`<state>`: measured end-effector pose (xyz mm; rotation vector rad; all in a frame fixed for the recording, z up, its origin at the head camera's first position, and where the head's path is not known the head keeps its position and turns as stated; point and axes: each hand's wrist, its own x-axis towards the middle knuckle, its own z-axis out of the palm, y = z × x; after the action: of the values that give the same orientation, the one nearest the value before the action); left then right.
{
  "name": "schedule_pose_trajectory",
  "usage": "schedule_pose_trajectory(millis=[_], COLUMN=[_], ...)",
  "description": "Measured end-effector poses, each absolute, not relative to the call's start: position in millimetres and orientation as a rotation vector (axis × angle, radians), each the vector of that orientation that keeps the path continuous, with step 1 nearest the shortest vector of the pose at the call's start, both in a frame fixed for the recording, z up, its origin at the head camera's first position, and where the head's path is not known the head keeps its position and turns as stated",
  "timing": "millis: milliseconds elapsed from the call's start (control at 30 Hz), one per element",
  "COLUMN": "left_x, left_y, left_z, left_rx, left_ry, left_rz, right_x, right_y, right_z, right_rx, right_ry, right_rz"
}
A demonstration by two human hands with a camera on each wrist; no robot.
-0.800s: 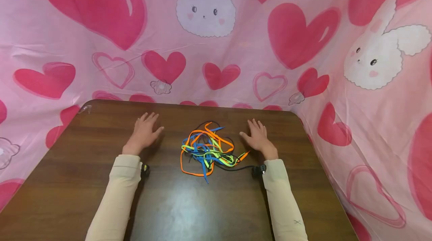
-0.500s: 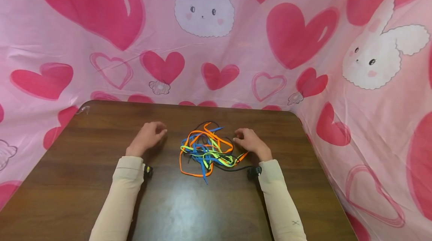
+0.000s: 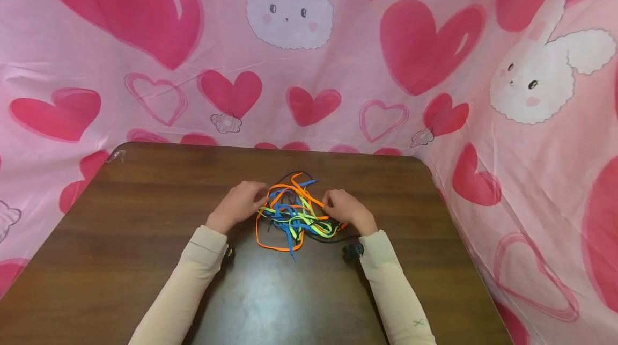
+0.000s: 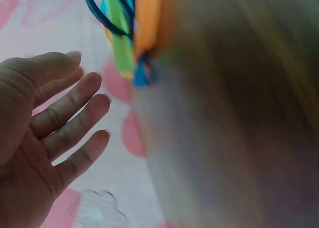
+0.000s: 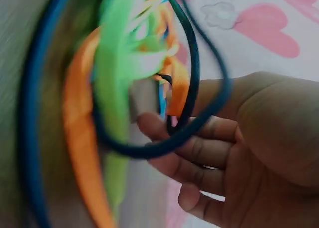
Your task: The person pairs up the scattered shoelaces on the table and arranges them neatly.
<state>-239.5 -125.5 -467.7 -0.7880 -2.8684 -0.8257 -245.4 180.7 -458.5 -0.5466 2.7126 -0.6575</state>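
Observation:
A tangle of flat shoelaces lies on the brown table, with an orange lace [image 3: 275,249], a blue lace [image 3: 291,240], a yellow-green lace [image 3: 330,235] and a thin dark cord [image 3: 311,239]. At the tangle's left edge is my left hand [image 3: 237,206]; its fingers are loosely bent and hold nothing in the left wrist view. My right hand [image 3: 346,208] reaches the right edge, its fingertips close to the orange lace. The right wrist view shows a dark cord loop [image 5: 219,96] crossing in front of these fingers. The orange lace partly hides the thumb, so contact is unclear.
The wooden table [image 3: 159,189] extends around the pile on all sides. A pink cloth [image 3: 333,66] printed with hearts and rabbits hangs behind it and along the sides. Each wrist carries a small black camera, such as the right wrist camera [image 3: 353,251].
Both hands, spread apart with straighter fingers at first, have bent their fingers and come inward to the edges of the lace pile. The laces look nearly unmoved.

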Motion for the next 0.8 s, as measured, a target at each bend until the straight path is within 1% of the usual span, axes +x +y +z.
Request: schedule_pose_trajectory(millis=[133,300,467,633,800], left_x=[-233.8,-227.3,-223.0,-221.3,-217.8], left_y=[-108.2,-91.0,-75.1,-65.7,-65.0], left_z=[-457.6,-444.2,-435.1,-431.7,-432.4], left_rx=[-0.877,-0.961,-1.032,-1.133,-1.112], left_ry=[-2.828,-2.721,-2.633,-2.533,-2.531], left_rz=[-0.803,-0.827,-0.914,-1.067,-1.217], right_x=[-240.1,-234.9,-227.5,-219.5,-214.9], right_y=[176.3,169.4,164.3,160.2,154.2], right_z=[-448.1,-436.8,-424.4,-417.0,-415.6], right_rx=[-0.618,-0.772,-0.919,-0.986,-1.051], right_ry=[2.724,2.734,2.7,2.683,2.696], right_rz=[-0.807,-0.995,-1.145,-1.214,-1.293])
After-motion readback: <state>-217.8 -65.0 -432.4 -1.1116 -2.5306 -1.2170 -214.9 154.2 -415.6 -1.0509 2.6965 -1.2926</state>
